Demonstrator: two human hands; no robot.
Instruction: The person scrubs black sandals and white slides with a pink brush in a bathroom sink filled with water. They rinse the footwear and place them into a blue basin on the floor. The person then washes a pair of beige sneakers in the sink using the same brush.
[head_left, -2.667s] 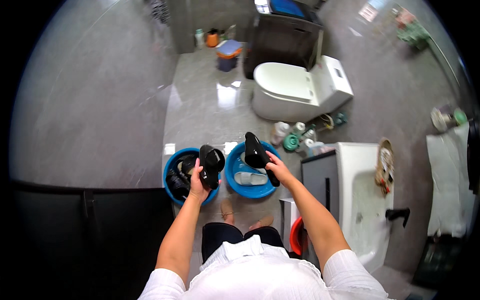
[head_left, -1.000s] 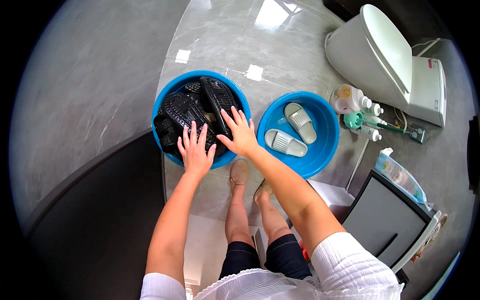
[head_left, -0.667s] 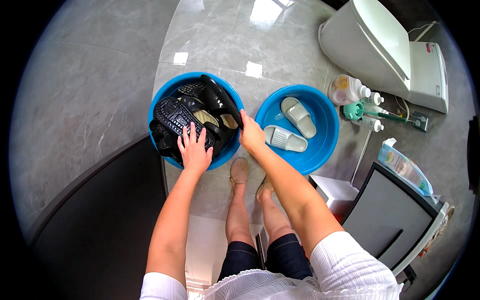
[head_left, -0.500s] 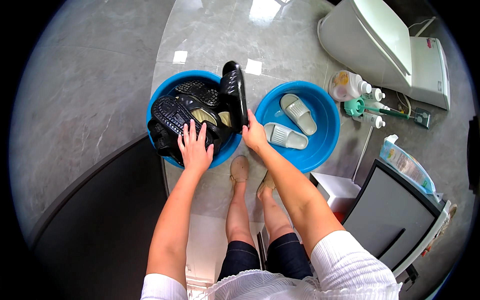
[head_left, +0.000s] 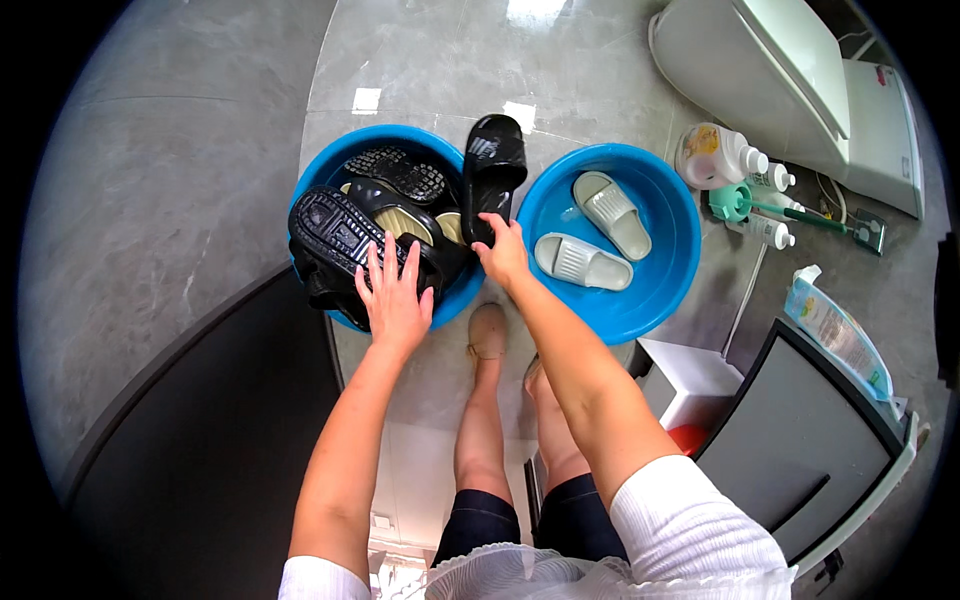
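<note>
A black slide slipper [head_left: 493,165] is pinched at its heel end by my right hand [head_left: 507,258], between thumb and fingers. It hangs over the right rim of the left blue basin [head_left: 312,165], with its strap and footbed facing up. My left hand [head_left: 397,305] is open, its fingers spread over the pile in that basin. Under and beside those fingers lie an upturned black slipper [head_left: 335,230] with a ridged sole and a black shoe [head_left: 385,205] with a tan inside. Another black sole [head_left: 400,172] lies behind them.
A second blue basin [head_left: 685,235] to the right holds two pale grey slides [head_left: 615,215]. Beyond it stand several bottles [head_left: 718,157], a green-handled brush [head_left: 800,214] and a white toilet [head_left: 740,70]. A grey cabinet [head_left: 800,440] is at right, a dark panel [head_left: 220,430] at left.
The black slide slipper in my right hand has turned from its edge to face up and shifted slightly right. My left hand stays spread over the pile.
</note>
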